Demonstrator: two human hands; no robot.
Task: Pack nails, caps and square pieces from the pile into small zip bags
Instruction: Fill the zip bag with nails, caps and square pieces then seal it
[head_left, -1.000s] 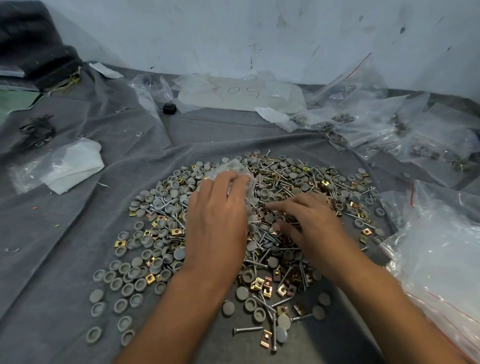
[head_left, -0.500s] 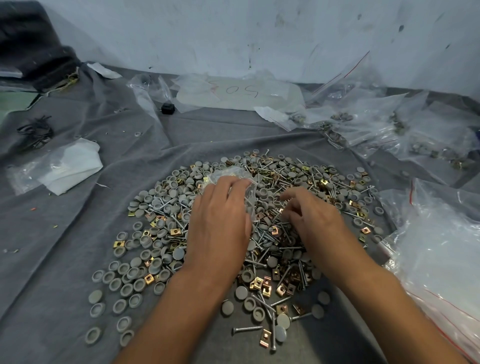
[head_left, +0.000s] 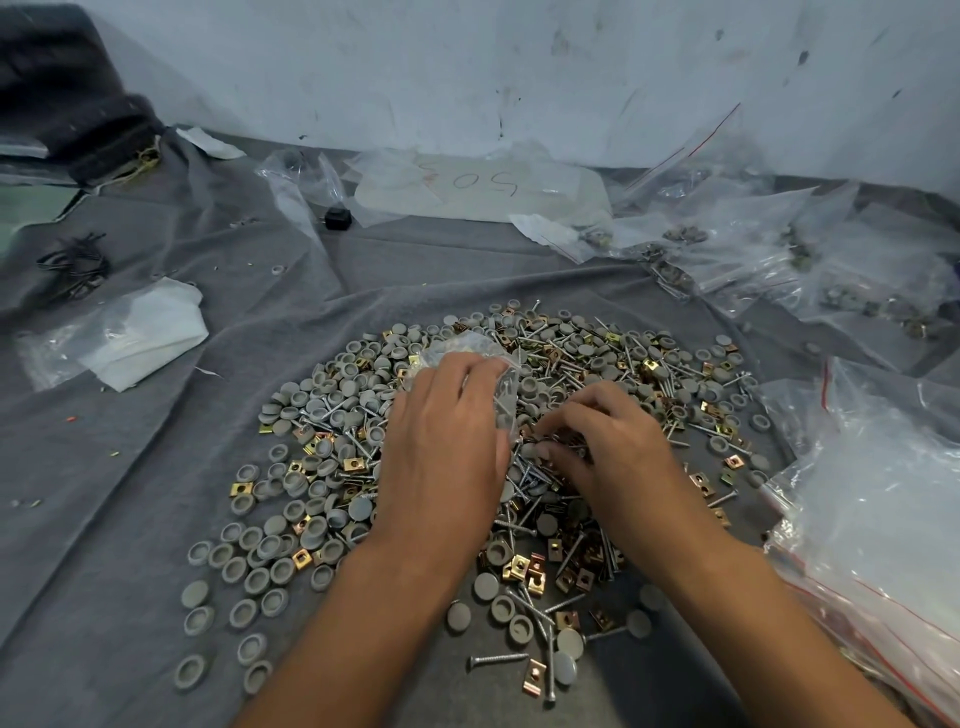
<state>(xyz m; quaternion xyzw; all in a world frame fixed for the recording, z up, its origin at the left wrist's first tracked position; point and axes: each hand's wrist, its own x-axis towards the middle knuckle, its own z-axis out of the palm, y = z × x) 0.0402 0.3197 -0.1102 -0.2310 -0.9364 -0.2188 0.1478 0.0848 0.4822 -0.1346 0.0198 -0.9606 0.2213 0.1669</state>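
Head view, looking down: my left hand lies palm-down over the middle of the pile, and its back hides whatever sits beneath it. Its fingers curl around a small zip bag, clear and crinkled, which pokes out past my fingertips; how much is inside I cannot make out through the glare. My right hand rests just beside it, fingers bent and drawn together with the tips down among the nails. They seem to pinch something small there, but the piece itself is hidden by my own fingers.

The pile spreads over a wrinkled grey cloth: round grey caps, matte and dished like shallow cups, thin silvery nails with threaded shanks, and brass-coloured square pieces with a hole through each. Caps lie mostly to the left, nails and squares thicker to the right.

At the right edge a heap of large clear bags with red zip lines is cut off by the frame. Further back lie filled bags, their contents blurred, and a plastic-covered sheet with handwritten digits. To the left sits a folded white cloth in plastic. A scuffed whitish wall stands behind.
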